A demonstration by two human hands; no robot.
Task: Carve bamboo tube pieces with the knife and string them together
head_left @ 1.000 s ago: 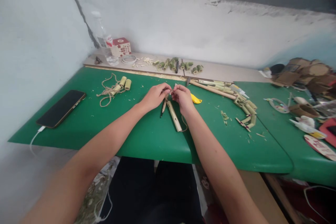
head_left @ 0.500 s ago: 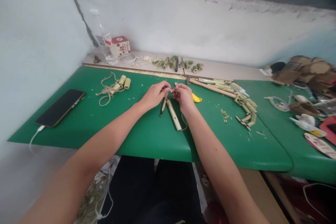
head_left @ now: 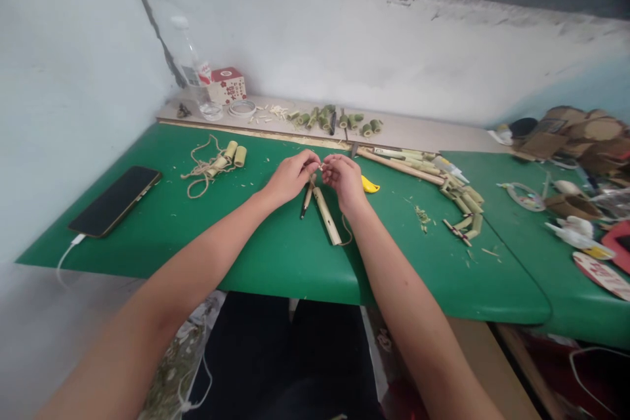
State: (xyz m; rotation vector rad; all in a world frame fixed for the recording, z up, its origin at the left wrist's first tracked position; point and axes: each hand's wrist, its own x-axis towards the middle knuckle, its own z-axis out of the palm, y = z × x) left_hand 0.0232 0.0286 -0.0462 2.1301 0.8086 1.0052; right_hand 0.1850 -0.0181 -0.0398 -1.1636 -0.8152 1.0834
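Note:
My left hand [head_left: 294, 176] and my right hand [head_left: 343, 178] meet over the middle of the green table, fingertips almost touching. Both are closed in a pinch on a small pale piece [head_left: 319, 167], which looks like the end of a string. Below them lies a bamboo tube [head_left: 327, 216] with a small dark hole, slanting toward the table's front. A thin cord [head_left: 348, 231] curves from its lower end up beside my right wrist. Left of the tube is a dark-tipped pen-like tool [head_left: 307, 199]. A yellow object [head_left: 370, 185] sits just right of my right hand.
A phone [head_left: 115, 201] with a white cable lies left, near bamboo pieces with twine [head_left: 199, 182]. A bottle [head_left: 199, 82], a box [head_left: 229, 86] and cut bamboo [head_left: 325, 119] stand along the back. To the right are a hammer [head_left: 398, 166], jointed bamboo [head_left: 465, 200] and cardboard [head_left: 566, 134].
The fingers of my right hand have shifted slightly at the small pale piece. The whole view has moved a little; the objects on the table stay in place.

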